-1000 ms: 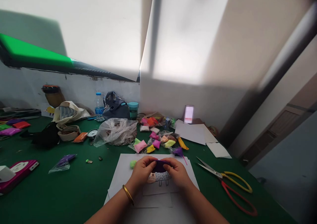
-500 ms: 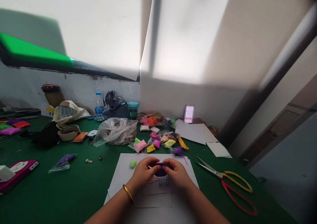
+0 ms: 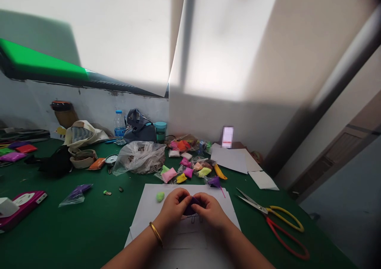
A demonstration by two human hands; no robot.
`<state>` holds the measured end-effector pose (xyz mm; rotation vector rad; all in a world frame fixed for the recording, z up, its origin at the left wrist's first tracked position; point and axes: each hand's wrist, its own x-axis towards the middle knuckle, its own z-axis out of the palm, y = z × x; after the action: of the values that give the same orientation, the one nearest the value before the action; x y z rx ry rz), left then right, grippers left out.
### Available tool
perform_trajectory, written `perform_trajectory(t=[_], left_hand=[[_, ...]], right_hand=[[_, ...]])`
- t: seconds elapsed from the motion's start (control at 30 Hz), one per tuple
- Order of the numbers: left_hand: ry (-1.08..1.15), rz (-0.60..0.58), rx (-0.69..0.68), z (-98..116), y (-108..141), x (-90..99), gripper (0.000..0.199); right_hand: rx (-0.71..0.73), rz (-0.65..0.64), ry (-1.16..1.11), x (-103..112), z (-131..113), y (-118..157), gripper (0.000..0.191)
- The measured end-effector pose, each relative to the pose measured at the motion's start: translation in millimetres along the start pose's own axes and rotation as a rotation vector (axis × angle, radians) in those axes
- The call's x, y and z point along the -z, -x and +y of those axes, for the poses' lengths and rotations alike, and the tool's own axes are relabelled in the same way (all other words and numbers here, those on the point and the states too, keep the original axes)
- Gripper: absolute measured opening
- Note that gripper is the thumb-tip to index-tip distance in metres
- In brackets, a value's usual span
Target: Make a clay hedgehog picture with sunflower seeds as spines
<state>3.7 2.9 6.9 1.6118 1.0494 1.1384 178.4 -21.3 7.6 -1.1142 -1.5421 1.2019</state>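
Observation:
A flattened piece of dark purple modelling clay point(image 3: 189, 210) is pinched between the fingers and thumbs of both my hands. My left hand point(image 3: 175, 206) grips its left side and my right hand point(image 3: 209, 208) its right side, with the fingertips close together and hiding part of it. Beneath them lie white paper sheets point(image 3: 145, 221), the top one bearing a pen drawing point(image 3: 197, 220) that my hands partly cover. On the paper, left of my left hand, sits a light green lump of clay point(image 3: 160, 196).
Scissors point(image 3: 264, 210) with yellow and red handles lie open at the right. Beyond the paper are several coloured clay packets point(image 3: 169, 175) and a clear plastic bag point(image 3: 139, 158). A purple packet point(image 3: 76, 193) and a magenta box point(image 3: 24, 207) are at the left.
The purple clay has turned and tilted between my fingers, and it covers more of the drawing. My left hand has shifted slightly; both hands keep their hold.

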Motion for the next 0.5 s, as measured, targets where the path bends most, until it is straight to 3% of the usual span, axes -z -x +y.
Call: perform_trajectory(t=[0.1, 0.23, 0.4, 0.5], left_hand=[[0.138, -0.009, 0.081, -1.1, -1.5, 0.8, 0.029], [0.350, -0.040, 0.168, -0.9, -4.1, 1.4, 0.056], [0.385, -0.022, 0.179, 2.3, -5.6, 1.4, 0.041], [0.354, -0.050, 0.174, 2.0, -5.1, 0.5, 0.039]], right_hand=[[-0.009, 0.058, -0.028, 2.1, 0.6, -1.0, 0.030], [-0.009, 0.170, -0.111, 7.8, 5.1, -3.2, 0.040], [-0.002, 0.113, -0.191, 7.6, 7.2, -3.5, 0.050], [0.007, 0.175, -0.056, 3.5, 3.7, -3.3, 0.043]])
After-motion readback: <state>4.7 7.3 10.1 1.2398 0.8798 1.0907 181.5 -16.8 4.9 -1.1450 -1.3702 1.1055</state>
